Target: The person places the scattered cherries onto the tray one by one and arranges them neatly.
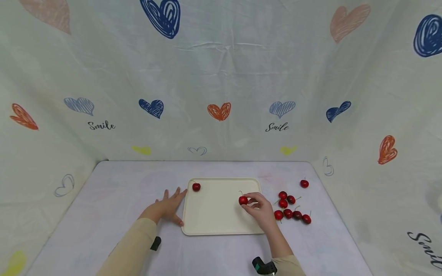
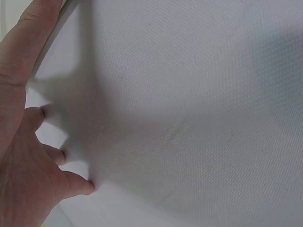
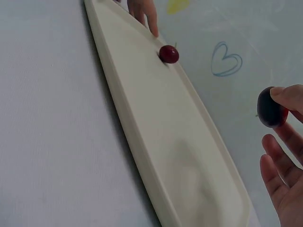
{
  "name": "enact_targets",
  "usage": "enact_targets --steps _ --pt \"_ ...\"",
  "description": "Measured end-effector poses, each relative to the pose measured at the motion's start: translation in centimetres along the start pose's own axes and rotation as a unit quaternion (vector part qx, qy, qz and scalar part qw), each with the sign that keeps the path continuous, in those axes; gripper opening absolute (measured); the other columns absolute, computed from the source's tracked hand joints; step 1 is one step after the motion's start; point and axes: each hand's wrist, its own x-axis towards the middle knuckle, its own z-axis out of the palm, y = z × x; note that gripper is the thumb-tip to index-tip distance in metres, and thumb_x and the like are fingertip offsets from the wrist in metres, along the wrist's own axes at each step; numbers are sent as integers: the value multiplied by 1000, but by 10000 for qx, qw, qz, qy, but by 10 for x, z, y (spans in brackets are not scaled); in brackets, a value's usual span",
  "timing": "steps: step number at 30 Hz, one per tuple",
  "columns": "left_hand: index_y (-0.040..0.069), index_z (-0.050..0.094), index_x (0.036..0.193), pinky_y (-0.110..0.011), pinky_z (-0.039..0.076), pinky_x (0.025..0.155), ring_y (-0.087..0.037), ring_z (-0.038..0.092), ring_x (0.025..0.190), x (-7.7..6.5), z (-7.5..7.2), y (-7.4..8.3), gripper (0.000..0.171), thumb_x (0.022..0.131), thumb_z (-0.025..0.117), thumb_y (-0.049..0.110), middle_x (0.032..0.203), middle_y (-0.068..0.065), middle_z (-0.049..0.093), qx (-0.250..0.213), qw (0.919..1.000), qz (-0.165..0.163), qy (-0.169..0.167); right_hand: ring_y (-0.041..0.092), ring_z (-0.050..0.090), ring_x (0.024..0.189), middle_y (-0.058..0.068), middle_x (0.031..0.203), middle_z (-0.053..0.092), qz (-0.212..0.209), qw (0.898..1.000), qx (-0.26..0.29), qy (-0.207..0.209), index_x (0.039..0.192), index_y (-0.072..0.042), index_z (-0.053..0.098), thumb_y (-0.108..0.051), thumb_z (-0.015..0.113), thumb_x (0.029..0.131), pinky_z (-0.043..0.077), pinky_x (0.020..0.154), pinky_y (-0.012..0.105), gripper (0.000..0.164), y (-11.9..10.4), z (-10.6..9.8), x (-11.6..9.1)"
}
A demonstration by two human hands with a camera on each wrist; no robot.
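A cream rectangular tray [image 1: 221,218] lies on the table, with one dark red cherry [image 1: 196,187] in its far left corner. My right hand [image 1: 259,209] pinches a second cherry [image 1: 243,200] by thumb and fingertips over the tray's right part, its stem pointing up. In the right wrist view that held cherry [image 3: 271,108] sits between thumb and forefinger, above the tray's surface. My left hand [image 1: 167,207] has its fingers spread, with thumb and forefinger at the tray's left edge. The left wrist view shows this hand [image 2: 33,175] with fingertips down on the tablecloth.
Several loose cherries [image 1: 288,213] with stems lie in a group right of the tray, close to my right forearm. A single cherry [image 1: 304,183] lies farther back. A white cloth covers the table [image 1: 221,255]; a heart-printed curtain [image 1: 193,80] hangs behind it.
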Motion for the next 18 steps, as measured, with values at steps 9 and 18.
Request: enact_targets --steps 9,18 --pt "9 18 155 -83 9 95 -62 -3 136 0 0 -1 122 62 91 37 159 -27 7 19 10000 15 39 35 64 94 18 105 64 -150 9984 182 -522 106 6 69 7 74 80 55 77 32 26 -44 21 8" --pt "9 17 155 -84 8 94 -63 -4 136 1 0 -1 123 61 91 38 159 -27 7 14 10000 14 30 39 65 93 21 106 60 -254 9940 610 -875 107 10 67 11 73 79 56 77 25 28 -41 41 21"
